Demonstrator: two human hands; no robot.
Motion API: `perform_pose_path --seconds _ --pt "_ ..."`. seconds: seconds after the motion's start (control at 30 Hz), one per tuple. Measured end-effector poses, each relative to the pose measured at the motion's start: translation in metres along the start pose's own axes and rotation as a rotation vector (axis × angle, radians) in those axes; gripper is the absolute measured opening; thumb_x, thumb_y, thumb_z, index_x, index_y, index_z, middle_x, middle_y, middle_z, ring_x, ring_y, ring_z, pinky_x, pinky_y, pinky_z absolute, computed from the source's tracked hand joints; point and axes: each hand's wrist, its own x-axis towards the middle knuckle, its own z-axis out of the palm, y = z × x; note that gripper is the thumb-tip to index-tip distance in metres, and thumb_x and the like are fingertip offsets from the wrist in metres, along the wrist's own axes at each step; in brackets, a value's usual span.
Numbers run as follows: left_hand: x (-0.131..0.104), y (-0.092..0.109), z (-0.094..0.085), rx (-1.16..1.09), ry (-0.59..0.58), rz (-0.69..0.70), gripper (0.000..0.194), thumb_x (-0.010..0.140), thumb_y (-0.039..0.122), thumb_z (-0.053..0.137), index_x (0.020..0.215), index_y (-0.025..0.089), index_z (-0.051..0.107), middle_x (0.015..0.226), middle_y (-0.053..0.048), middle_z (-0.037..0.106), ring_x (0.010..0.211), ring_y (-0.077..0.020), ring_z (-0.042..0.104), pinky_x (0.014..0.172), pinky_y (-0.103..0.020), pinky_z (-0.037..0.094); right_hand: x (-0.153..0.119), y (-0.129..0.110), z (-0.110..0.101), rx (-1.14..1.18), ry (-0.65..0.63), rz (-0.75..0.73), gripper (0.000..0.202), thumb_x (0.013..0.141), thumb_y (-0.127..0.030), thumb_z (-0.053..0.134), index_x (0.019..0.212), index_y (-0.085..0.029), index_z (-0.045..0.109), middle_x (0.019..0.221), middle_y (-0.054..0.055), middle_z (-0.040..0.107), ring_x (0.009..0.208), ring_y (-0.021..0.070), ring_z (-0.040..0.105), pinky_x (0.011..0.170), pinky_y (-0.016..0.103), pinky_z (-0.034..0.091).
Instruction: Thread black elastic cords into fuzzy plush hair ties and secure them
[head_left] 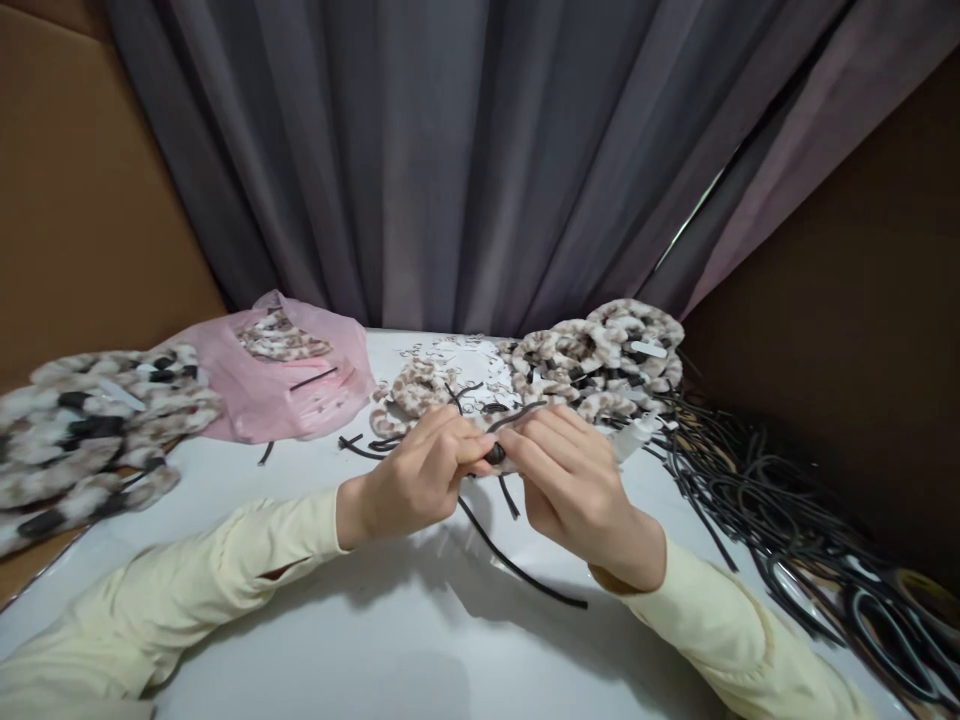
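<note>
- Right of the pink bag (232, 405): left hand (424, 470) and right hand (574, 480), fingers of both pinching a black piece (495, 454).
- Left of the bag: fluffy spotted rings (45, 470).

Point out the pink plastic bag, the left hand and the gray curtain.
Pink plastic bag (247, 400): head view, its front.
Left hand (420, 475): head view, its back.
Gray curtain (427, 160): head view, its middle.
</note>
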Motion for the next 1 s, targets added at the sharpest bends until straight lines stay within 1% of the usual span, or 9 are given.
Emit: perform_pose_path --seconds 0.1,0.17,0.33,0.4,0.57,0.7,0.77,0.9,1.0 --pt "0.003 0.0 -0.002 0.052 -0.02 -0.005 0.012 0.087 0.011 0.043 0.098 0.016 0.044 0.07 -0.002 0.054 0.061 -0.0138 0.047 0.059 -0.029 0.042 0.001 0.003 0.003 -0.176 0.025 -0.091 0.023 0.085 -0.006 0.031 0.079 -0.013 0.053 0.058 0.003 0.042 0.057 0.0171 0.037 0.055 0.031 0.029" --pt "0.005 0.0 -0.003 0.099 -0.028 0.004 0.012 0.087 0.011 0.044 0.098 0.016 0.045 0.069 -0.002 0.053 0.061 -0.014 0.046 0.058 -0.029 0.042 0.001 0.006 0.004 -0.264 0.025 -0.113 0.024 0.086 -0.007 0.031 0.081 -0.012 0.053 0.058 0.003 0.043 0.057 0.0172 0.036 0.055 0.031 0.03" --pt "0.006 0.0 -0.002 0.18 -0.049 -0.003 0.014 0.087 0.011 0.044 0.101 0.012 0.046 0.066 -0.003 0.051 0.059 -0.0148 0.044 0.056 -0.029 0.04 -0.001 0.012 0.01 -0.354 0.029 -0.157 0.021 0.086 -0.007 0.034 0.089 -0.008 0.055 0.059 0.004 0.047 0.058 0.017 0.037 0.055 0.031 0.031" --pt "0.005 0.003 -0.001 0.143 -0.067 -0.058 0.013 0.088 0.01 0.042 0.1 0.013 0.047 0.066 -0.003 0.052 0.061 -0.0149 0.045 0.058 -0.028 0.041 -0.004 0.014 0.012 -0.357 0.051 -0.178 0.018 0.086 -0.008 0.037 0.087 -0.008 0.055 0.059 0.004 0.047 0.057 0.0164 0.037 0.054 0.031 0.03" --pt "0.002 0.008 0.003 -0.009 -0.151 -0.276 0.018 0.089 0.007 0.033 0.095 0.015 0.048 0.073 -0.003 0.056 0.067 -0.0131 0.052 0.062 -0.023 0.044 -0.009 0.019 0.017 -0.39 0.071 -0.232 0.014 0.084 -0.011 0.042 0.081 -0.011 0.056 0.056 0.002 0.045 0.054 0.0152 0.036 0.052 0.031 0.025" --pt "0.002 0.006 0.005 -0.063 -0.212 -0.358 0.014 0.092 0.016 0.036 0.096 0.013 0.049 0.081 -0.007 0.059 0.075 -0.0151 0.056 0.066 -0.024 0.045 -0.008 0.022 0.021 -0.345 0.073 -0.183 0.017 0.082 -0.006 0.039 0.075 -0.014 0.053 0.054 0.001 0.044 0.052 0.0144 0.034 0.052 0.03 0.025" --pt "0.001 0.006 0.004 -0.092 -0.227 -0.394 0.014 0.091 0.018 0.038 0.098 0.013 0.049 0.083 -0.007 0.06 0.077 -0.0154 0.057 0.067 -0.024 0.044 -0.007 0.024 0.023 -0.299 0.076 -0.16 0.017 0.081 -0.004 0.038 0.078 -0.013 0.052 0.054 0.001 0.044 0.052 0.0142 0.035 0.053 0.029 0.026" --pt "0.001 0.009 0.001 -0.18 -0.223 -0.522 0.015 0.091 0.019 0.036 0.094 0.015 0.051 0.068 0.0 0.055 0.063 -0.0115 0.053 0.058 -0.02 0.04 -0.009 0.027 0.024 -0.29 0.105 -0.212 0.015 0.085 -0.008 0.039 0.094 -0.009 0.052 0.054 0.0 0.045 0.052 0.0142 0.036 0.052 0.029 0.027" --pt "0.002 0.012 0.0 -0.277 -0.255 -0.65 0.017 0.091 0.023 0.036 0.087 0.016 0.051 0.056 0.005 0.043 0.05 -0.0086 0.042 0.05 -0.019 0.034 -0.012 0.031 0.025 -0.307 0.142 -0.258 0.012 0.086 -0.01 0.044 0.094 -0.013 0.052 0.053 -0.002 0.043 0.051 0.0131 0.035 0.052 0.029 0.025"
